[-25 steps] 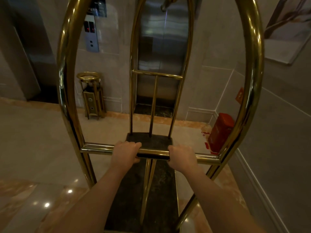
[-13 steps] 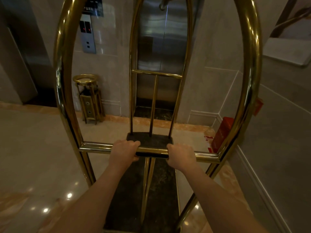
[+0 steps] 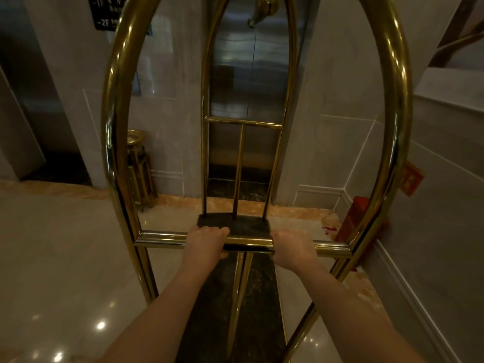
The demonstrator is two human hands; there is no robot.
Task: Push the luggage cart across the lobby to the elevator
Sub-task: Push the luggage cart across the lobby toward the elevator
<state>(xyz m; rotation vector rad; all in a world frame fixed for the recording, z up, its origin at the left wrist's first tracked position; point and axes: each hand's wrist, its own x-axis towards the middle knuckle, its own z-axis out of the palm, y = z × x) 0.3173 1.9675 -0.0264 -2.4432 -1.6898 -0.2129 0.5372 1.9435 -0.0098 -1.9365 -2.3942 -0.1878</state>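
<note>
Both hands are wrapped tight around the brass crossbar point(image 3: 162, 238) of the luggage cart point(image 3: 115, 127), knuckles up, fingers curled over the top of the rail. The left hand point(image 3: 205, 241) holds it just left of centre and the right hand point(image 3: 292, 247) just right of centre, with a short bare stretch of bar between them.

At the far left a dark elevator opening point(image 3: 36, 100) is set into the wall. Beside it, partly behind the cart's left upright, stands a brass ashtray stand point(image 3: 140, 169) against the wall, and above it hangs a dark floor sign point(image 3: 104, 13). The cart fills the middle of the view, its tall gold arch rising past the top edge and its dark carpeted deck point(image 3: 235, 224) running forward between the arms. Straight ahead, framed by the inner arch, are the closed steel elevator doors point(image 3: 251, 74); the deck's front edge lies near their threshold. To the right, a red box point(image 3: 351, 224) sits on the floor point(image 3: 52, 258) in the corner, by the cart's right upright.
</note>
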